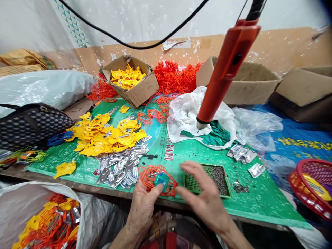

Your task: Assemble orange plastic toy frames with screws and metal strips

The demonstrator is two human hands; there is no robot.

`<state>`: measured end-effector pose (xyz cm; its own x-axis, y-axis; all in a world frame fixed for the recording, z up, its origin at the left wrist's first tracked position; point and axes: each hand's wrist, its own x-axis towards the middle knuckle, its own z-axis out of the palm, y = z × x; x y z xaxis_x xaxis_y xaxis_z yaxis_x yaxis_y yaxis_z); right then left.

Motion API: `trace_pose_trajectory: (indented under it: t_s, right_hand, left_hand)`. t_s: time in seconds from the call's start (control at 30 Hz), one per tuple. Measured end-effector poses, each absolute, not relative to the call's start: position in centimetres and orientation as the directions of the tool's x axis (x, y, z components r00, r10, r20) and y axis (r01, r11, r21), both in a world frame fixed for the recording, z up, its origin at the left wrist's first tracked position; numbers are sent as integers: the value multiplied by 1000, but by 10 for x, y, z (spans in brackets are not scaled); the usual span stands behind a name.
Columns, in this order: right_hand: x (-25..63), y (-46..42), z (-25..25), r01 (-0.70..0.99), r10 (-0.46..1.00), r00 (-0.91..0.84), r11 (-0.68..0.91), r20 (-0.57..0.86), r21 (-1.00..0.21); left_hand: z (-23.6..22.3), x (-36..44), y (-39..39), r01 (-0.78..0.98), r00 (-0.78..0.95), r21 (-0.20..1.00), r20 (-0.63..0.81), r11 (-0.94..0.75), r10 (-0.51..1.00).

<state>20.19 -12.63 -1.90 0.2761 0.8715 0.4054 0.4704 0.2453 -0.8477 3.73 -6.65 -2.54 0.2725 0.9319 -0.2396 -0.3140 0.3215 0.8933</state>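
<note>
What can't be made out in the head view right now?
All in the head view:
Right hand touching orange frame or not: fingertips blurred.
Underside of green piece: faces away.
Grip beneath the frame: left hand and frame hide it.
Top of red driver's cable: cut off by top edge.
Red basket's far right: cut off by right edge.

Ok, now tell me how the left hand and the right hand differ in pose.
The left hand grips the orange lattice piece, while the right hand shows nothing in its grip. The left hand's thumb presses on the green part on that piece; the right hand's fingers are spread, beside and partly over the green tray. Both are bare and reach in from the near edge.
</note>
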Motion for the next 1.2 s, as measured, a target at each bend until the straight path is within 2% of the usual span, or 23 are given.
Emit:
trace_pose_trajectory:
  t_s: [0.1,0.17,0.2,0.3,0.4,0.47,0.57,0.67,0.87,1.07,1.2]
  right_hand:
    - [255,-123,-4,419,663,617,179,424,-890]
    - [292,-113,5,454,509,702,218,498,-864]
    - [308,-105,9,487,491,693,220,527,-845]
    - [338,-73,22,521,600,579,247,551,-817]
    - [340,-34,36,455,716,440,342,542,-822]
    - [333,-11,47,336,784,324,428,529,-839]
    - [318,10,66,80,828,278,485,487,-871]
    - [304,13,84,-84,887,235,426,398,-901]
    - [279,-25,84,-131,968,37,250,247,-959]
    - [258,-85,41,-168,972,202,153,118,-974]
    - [255,-106,21,-133,967,243,110,75,-985]
  left_hand:
    - [-16,35,-66,-336,253,873,-278,354,927]
    - [-13,34,-67,-331,271,855,-318,399,908]
    - [-12,34,-68,-321,290,846,-339,425,895]
    - [-16,36,-74,-295,360,827,-368,479,857]
    - [-21,37,-79,-279,417,825,-356,491,836]
    - [-22,36,-82,-263,450,823,-357,504,818]
    - [-21,35,-85,-227,490,813,-380,536,784]
    - [-19,36,-88,-180,529,793,-421,582,737]
    - [-21,36,-90,-127,611,771,-435,624,662]
    - [-32,36,-88,-51,648,771,-458,635,608]
    - [-37,40,-90,-32,661,745,-484,666,574]
